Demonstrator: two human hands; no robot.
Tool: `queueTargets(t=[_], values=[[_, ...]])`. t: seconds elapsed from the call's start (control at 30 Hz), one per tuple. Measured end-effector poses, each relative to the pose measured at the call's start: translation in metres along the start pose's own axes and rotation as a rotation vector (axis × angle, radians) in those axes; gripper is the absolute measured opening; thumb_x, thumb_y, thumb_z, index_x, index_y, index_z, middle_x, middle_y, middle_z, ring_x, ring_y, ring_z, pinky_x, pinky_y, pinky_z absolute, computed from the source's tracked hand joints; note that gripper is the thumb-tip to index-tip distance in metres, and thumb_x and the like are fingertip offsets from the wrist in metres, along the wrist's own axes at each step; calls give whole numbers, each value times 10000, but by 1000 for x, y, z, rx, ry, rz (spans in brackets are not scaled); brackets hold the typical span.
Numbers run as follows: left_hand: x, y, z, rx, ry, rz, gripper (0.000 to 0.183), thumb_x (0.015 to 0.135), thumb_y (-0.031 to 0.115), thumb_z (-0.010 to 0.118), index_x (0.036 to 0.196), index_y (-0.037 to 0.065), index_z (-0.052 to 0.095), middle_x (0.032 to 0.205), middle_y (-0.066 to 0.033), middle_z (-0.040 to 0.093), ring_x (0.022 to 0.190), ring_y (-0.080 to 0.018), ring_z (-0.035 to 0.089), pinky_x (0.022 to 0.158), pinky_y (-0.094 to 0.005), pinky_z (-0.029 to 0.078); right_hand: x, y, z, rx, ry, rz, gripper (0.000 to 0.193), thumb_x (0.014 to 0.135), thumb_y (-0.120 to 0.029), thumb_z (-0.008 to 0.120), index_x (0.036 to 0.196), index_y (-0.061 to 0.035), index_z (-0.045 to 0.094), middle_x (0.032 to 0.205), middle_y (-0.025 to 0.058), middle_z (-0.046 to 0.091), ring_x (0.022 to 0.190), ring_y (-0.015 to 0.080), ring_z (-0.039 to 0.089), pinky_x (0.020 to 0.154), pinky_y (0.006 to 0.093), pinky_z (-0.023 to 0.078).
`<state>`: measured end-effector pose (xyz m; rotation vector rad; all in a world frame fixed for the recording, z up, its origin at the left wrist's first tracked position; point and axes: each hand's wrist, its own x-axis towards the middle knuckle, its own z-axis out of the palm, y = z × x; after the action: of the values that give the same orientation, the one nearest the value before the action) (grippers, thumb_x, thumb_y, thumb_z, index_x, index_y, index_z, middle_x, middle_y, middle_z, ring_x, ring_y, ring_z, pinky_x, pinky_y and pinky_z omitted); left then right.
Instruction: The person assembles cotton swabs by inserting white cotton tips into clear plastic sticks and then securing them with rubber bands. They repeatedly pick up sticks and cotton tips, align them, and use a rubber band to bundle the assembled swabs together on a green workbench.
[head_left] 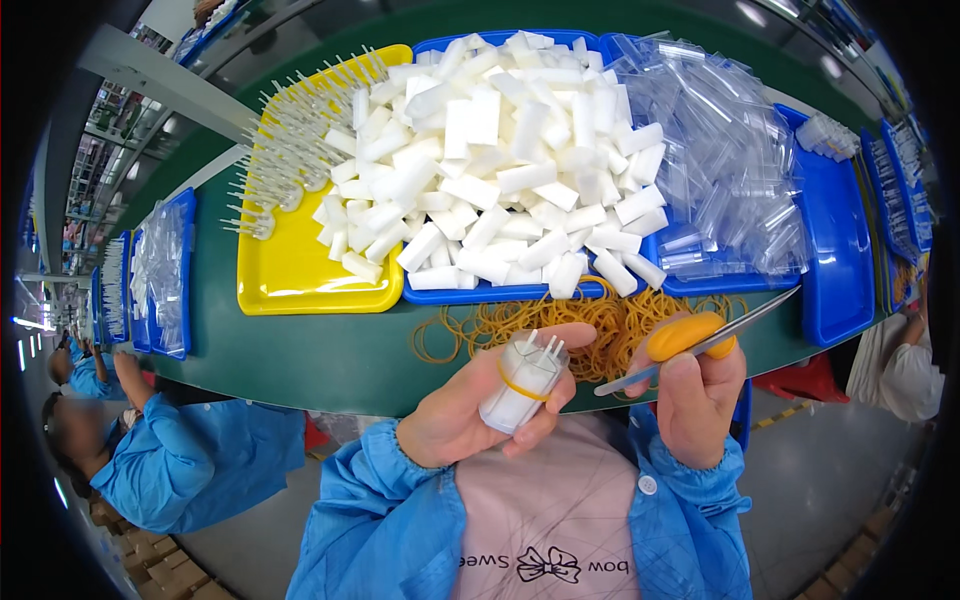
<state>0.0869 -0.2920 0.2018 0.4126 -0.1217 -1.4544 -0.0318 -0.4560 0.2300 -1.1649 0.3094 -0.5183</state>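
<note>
My left hand (455, 415) is wrapped around a clear plastic cup-like piece (522, 385) with white material inside and thin white prongs standing out of its top. A yellow rubber band (525, 390) goes around this piece. In my right hand (695, 400) is a metal tool with orange grips (685, 336). One end of it runs to a slim point at the upper right, while a flat rounded end sticks out toward the left hand. Whether these are one tool or two, I cannot tell. Just beyond both hands lies a heap of rubber bands (600, 328).
White foam blocks (500, 190) are piled on a blue tray (450, 296). A yellow tray (320, 295) bears white pronged parts (300, 150). Clear plastic sleeves (710, 160) fill another blue tray at right, beside a further blue tray (840, 260). A co-worker (180, 450) sits at left.
</note>
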Motion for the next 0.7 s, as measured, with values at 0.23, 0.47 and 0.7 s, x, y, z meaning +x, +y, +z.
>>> queueTargets(t=[0.23, 0.47, 0.7], values=[[1, 6, 0, -64, 49, -80, 836, 732, 274, 652, 1406, 18, 228, 982, -107, 503, 591, -145, 493, 446, -233, 356, 0, 0, 0, -12, 14, 15, 170, 870, -72, 542, 983, 55, 553, 835, 134, 599, 697, 163, 588, 617, 271, 509], [2, 4, -2, -265, -23, -44, 869, 644, 149, 668, 1407, 97, 257, 1099, -104, 512, 596, -167, 483, 460, -244, 352, -1, 2, -2, 17, 12, 4, 176, 871, -73, 543, 990, 57, 550, 843, 135, 601, 699, 161, 588, 623, 271, 509], [2, 1, -11, -425, -84, -49, 806, 734, 256, 647, 1401, 54, 242, 889, -117, 489, 518, -162, 473, 384, -247, 397, -2, 2, -5, 26, 3, 12, 187, 877, -70, 535, 1008, 62, 548, 868, 137, 604, 707, 154, 585, 630, 268, 506]])
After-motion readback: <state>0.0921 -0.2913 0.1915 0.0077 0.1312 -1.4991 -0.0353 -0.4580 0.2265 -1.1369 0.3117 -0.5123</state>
